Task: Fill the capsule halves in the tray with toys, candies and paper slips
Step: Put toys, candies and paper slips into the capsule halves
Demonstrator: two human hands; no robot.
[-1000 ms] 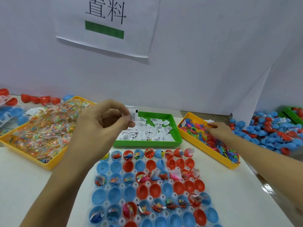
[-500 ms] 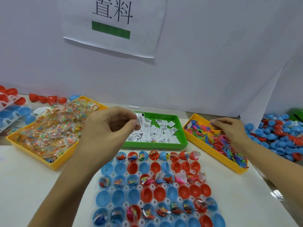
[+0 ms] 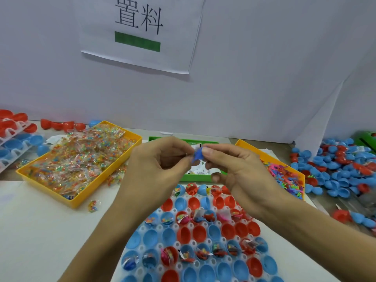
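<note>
1. The left hand (image 3: pixel 160 165) and right hand (image 3: pixel 238 169) met above the tray (image 3: pixel 191 244), hiding most of the green bin (image 3: pixel 184 139) of slips.
2. Both pinched a small blue toy (image 3: pixel 197 155); a slip (image 3: pixel 196 147) peeked out behind it, but I could not tell which hand held that.
3. The tray's near rows ran off the picture's edge.
4. A wall sheet (image 3: pixel 142 31) read "置料" over a green bar.
5. A candy bin (image 3: pixel 79 161) sat to the left, a toy bin (image 3: pixel 284 176) to the right, and loose capsule halves (image 3: pixel 335 169) lay far right.

place: probably a small packing workshop | cues: labelled paper sign (image 3: pixel 140 31); sorting bins; loose capsule halves (image 3: pixel 341 169) heaped on table
</note>
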